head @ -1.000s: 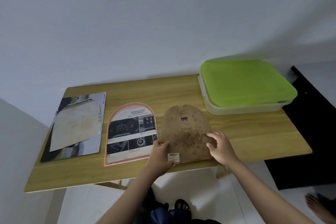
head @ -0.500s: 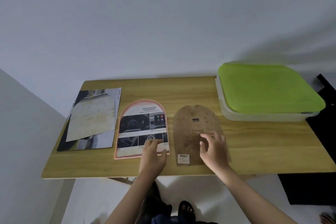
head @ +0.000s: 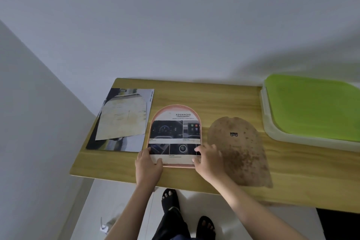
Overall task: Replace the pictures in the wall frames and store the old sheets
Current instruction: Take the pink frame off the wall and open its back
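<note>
both hands, left [head: 148, 163] and right [head: 209, 161], grip the arched frame's [head: 175, 136] near corners on the table [head: 224, 99]; brown backing [head: 241, 152] lies just right.

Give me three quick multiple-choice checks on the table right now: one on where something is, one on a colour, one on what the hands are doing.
1. Where does the brown arch-shaped backing board lie relative to the pink-rimmed arched frame with the printed sheet?
A. To its right
B. To its left
C. On top of it

2. What colour is the lid of the clear plastic storage box?
A. Blue
B. Green
C. Red

3. What are the left hand and the right hand doing?
A. Both lifting the box lid
B. Both resting on the frame's lower edge
C. Both hanging off the wooden table

Answers:
1. A, the board sits between the frame and the box.
2. B, the lid is bright green.
3. B, fingers of each hand lie on the frame's bottom corners; whether there is a real grip cannot be told.
</note>
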